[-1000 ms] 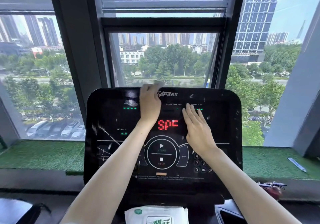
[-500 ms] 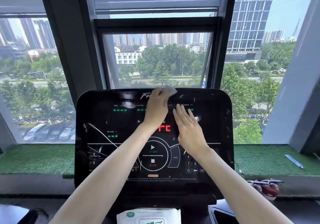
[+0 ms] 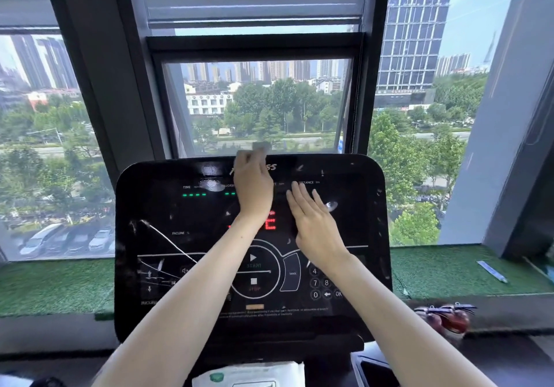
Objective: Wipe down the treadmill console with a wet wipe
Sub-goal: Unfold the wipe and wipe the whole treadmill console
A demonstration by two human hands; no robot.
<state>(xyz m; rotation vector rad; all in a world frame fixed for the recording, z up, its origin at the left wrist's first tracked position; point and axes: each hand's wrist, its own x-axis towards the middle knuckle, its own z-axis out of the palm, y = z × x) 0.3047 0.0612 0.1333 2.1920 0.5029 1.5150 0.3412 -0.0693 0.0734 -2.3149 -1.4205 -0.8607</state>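
While the left hand [image 3: 253, 185] grips the wet wipe [image 3: 261, 146] at the console [image 3: 353, 224] top edge, frame centre, the right hand [image 3: 316, 224] lies flat mid-panel, fingers straight, holding nothing. Best: firm overlapping passes, light over START/STOP keys [image 3: 254, 272], cover white streaks [image 3: 168, 236] lower left.

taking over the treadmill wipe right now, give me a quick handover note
Left hand: holds the wet wipe at the top edge of the console, over the logo; blurred.
Right hand: flat, fingers straight, resting on the display just right of the red digits.
Wet wipe pack: below the console, at the bottom of the view.
Done: the wipe is on the top strip; I cannot tell how much is clean.
Left: white streaks on the left half, specks near the right edge, and probably the button area lower down.
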